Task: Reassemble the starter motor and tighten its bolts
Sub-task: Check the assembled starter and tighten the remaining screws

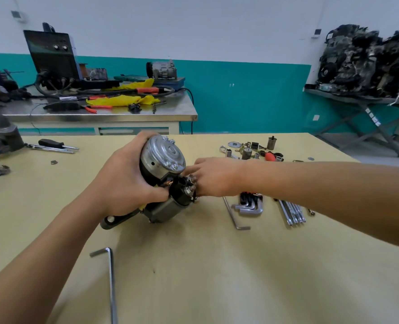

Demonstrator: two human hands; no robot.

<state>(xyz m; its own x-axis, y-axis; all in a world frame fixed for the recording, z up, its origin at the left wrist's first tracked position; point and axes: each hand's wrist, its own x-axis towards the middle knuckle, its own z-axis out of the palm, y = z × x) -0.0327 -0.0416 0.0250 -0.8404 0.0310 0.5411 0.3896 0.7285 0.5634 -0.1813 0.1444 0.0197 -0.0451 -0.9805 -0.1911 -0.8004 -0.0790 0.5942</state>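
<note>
**Starter Motor Held at Bench Centre**

1. Nearest the person, a long hex key lies loose on the yellow table, its short leg pointing left.

2. The starter motor sits at the middle of the table. It is tilted: the mounting flange rests on the tabletop at the lower left, and the silver end cap points up and away. The black solenoid lies along the motor's right side, with its terminal studs facing right.

3. The left hand grips the motor housing, with the fingers curled over the top of the body and the thumb against the solenoid side.

4. The right hand reaches in from the right. Its fingers touch the solenoid terminal end. The fingertips are partly hidden, so it cannot be told whether they pinch anything.

5. Just right of the motor lie a single hex key, a hex key set in its holder, and a row of long wrenches.

6. Farther back on the right, small parts are scattered, among them sockets and a washer. On the left lie a screwdriver and a vise.

7. Beyond the table stands a steel bench carrying pliers, yellow cloth and a black machine.
</note>
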